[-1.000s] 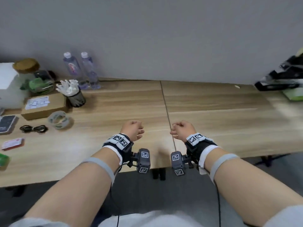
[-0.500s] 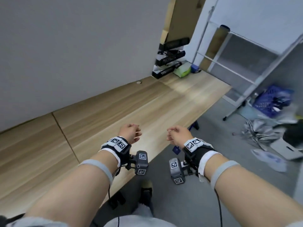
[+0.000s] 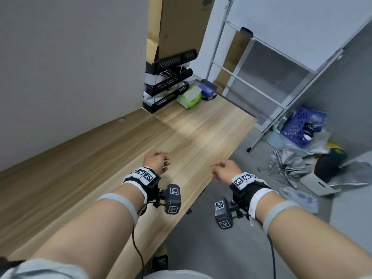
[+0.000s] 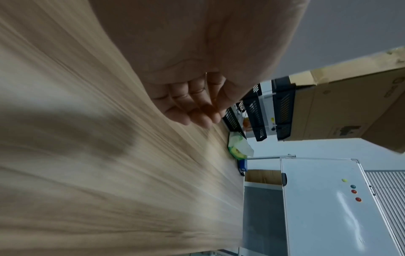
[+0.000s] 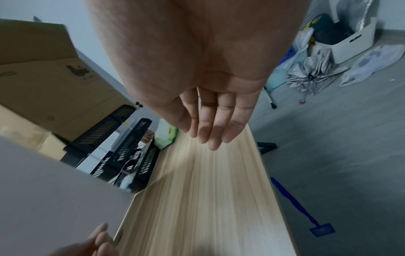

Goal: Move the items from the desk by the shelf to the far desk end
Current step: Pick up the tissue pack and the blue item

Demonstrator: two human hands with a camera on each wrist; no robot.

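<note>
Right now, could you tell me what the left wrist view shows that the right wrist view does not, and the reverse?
Only the left wrist view shows the whiteboard with its coloured magnets. Only the right wrist view shows the folded silver umbrella and white bin on the floor. Both show the wooden desk, black tray rack, green tissue pack and an empty hand's fingers.

A light wood-grain desk (image 3: pixel 112 158) is seen running along a grey wall. At its far end a stack of black slotted trays (image 3: pixel 169 81) is set against the wall; just right of it a green-and-white tissue pack (image 3: pixel 190 97) is laid, then a blue item (image 3: pixel 207 90).
</note>
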